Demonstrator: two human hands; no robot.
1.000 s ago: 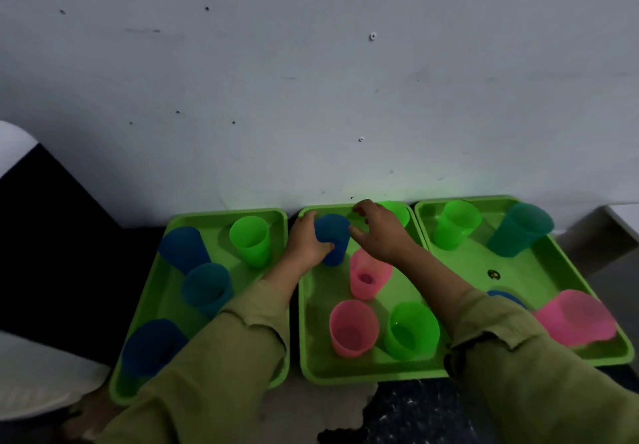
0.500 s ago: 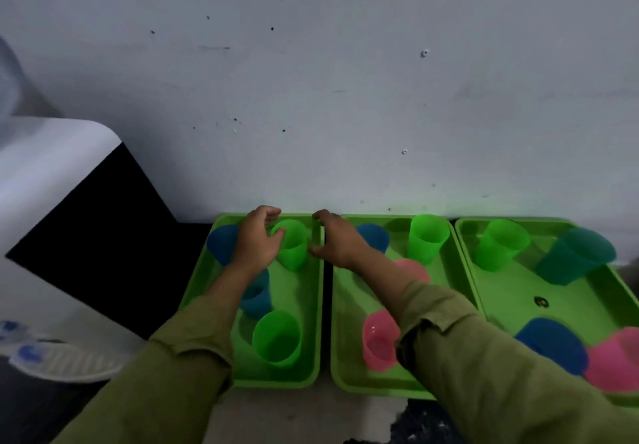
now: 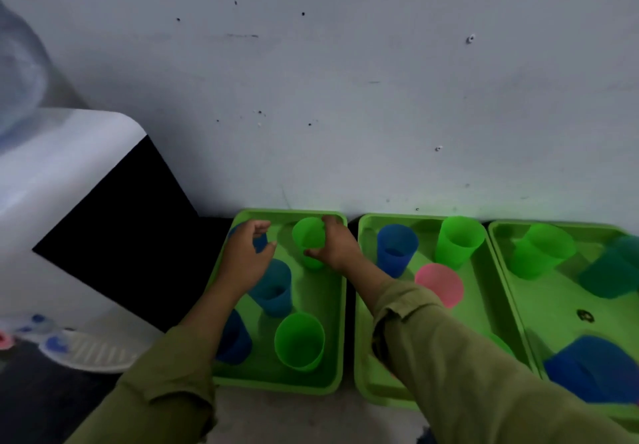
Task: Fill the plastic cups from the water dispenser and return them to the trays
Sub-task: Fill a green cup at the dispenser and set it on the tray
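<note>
The step in hand looks like picking up cups for filling. The right hand (image 3: 337, 245) has its grip closed round the green cup (image 3: 307, 236) at the back of the left tray (image 3: 313, 291). The left hand (image 3: 245, 257) curls at a blue cup (image 3: 260, 242) beside it; in this dim view I cannot tell if it holds. Next, the 2 cups need a level carry left to the water dispenser (image 3: 52, 184).
</note>
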